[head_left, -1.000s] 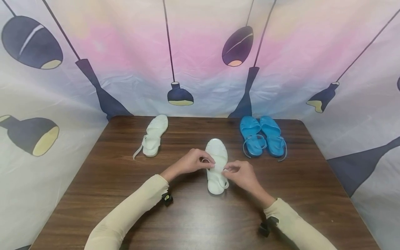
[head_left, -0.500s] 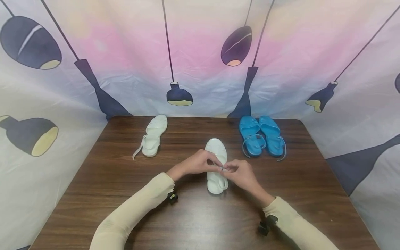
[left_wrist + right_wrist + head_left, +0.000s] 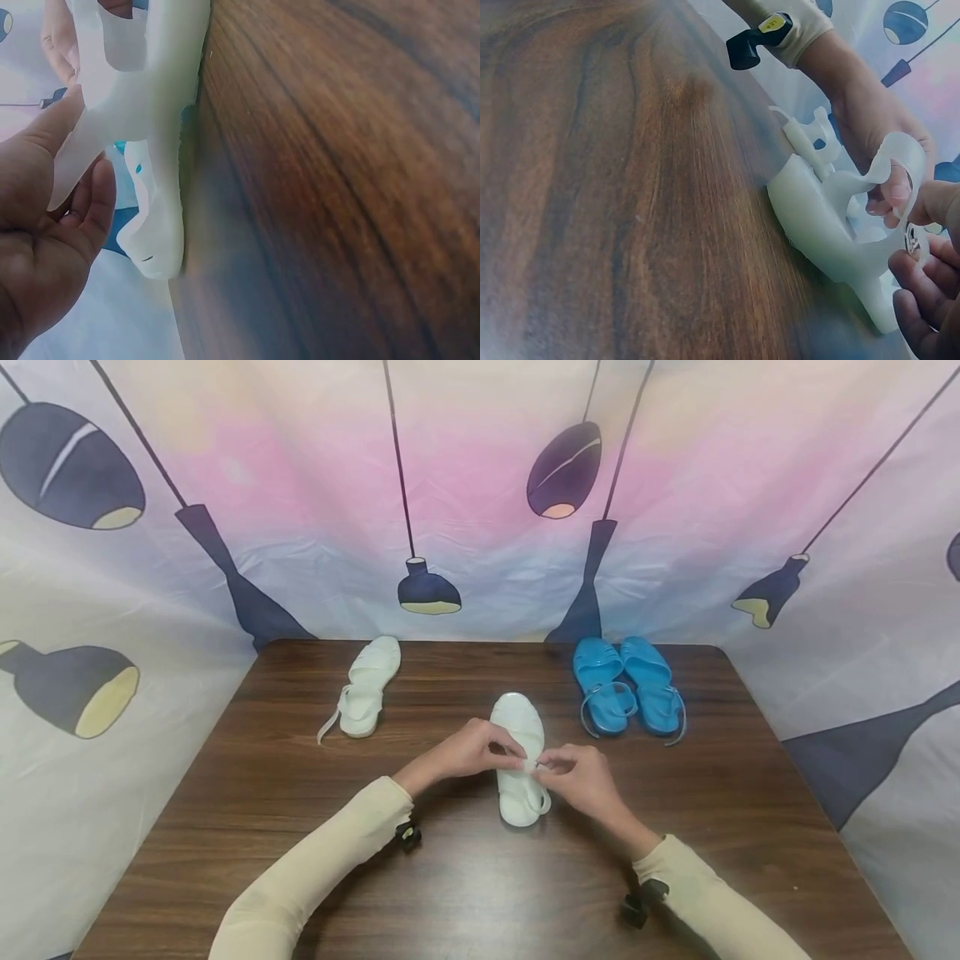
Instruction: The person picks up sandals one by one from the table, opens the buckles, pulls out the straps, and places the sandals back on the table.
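A white sandal (image 3: 517,727) lies toe away from the person on the brown table, between both hands. From its left side the left hand (image 3: 468,749) reaches over it; in the left wrist view that hand (image 3: 52,217) pinches the sandal's strap (image 3: 69,169) between thumb and fingers. On the other side the right hand (image 3: 581,779) is at the sandal's right edge. The right wrist view shows its thumb and fingers (image 3: 922,281) pinching the strap at a small metal buckle (image 3: 911,238). A looped strap part (image 3: 904,150) stands up above the heel.
Another white sandal (image 3: 363,689) lies at the back left of the wooden table (image 3: 465,877), its strap hanging loose. Two blue sandals (image 3: 606,693) stand side by side at the back right. Behind the table hangs a cloth (image 3: 322,468) printed with lamps.
The left hand moved right until its fingers met the right hand's over the sandal, then drew slightly back left. The right hand has stayed nearly in place.
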`<move>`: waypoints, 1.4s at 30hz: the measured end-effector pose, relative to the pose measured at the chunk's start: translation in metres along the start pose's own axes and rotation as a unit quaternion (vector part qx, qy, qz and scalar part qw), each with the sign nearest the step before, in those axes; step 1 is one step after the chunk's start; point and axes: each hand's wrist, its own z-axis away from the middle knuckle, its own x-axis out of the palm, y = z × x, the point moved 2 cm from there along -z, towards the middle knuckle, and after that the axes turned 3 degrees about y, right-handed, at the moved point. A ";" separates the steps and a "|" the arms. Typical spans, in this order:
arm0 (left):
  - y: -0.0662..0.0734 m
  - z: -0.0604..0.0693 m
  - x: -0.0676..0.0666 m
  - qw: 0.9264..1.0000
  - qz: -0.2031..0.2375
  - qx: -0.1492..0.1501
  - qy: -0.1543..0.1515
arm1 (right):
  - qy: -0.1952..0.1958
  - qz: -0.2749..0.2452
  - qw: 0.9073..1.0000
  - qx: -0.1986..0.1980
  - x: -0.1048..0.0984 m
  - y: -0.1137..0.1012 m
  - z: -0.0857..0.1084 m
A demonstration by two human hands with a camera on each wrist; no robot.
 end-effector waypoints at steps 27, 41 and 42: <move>0.003 -0.003 -0.001 0.998 -0.049 0.030 -0.015 | -0.005 -0.002 1.000 0.005 0.000 0.001 0.001; 0.000 0.000 0.001 0.998 -0.053 0.034 -0.001 | -0.001 -0.009 1.000 0.011 0.000 0.001 0.003; -0.001 0.000 0.001 0.998 -0.053 0.034 0.000 | 0.000 -0.010 1.000 0.012 0.000 0.001 0.004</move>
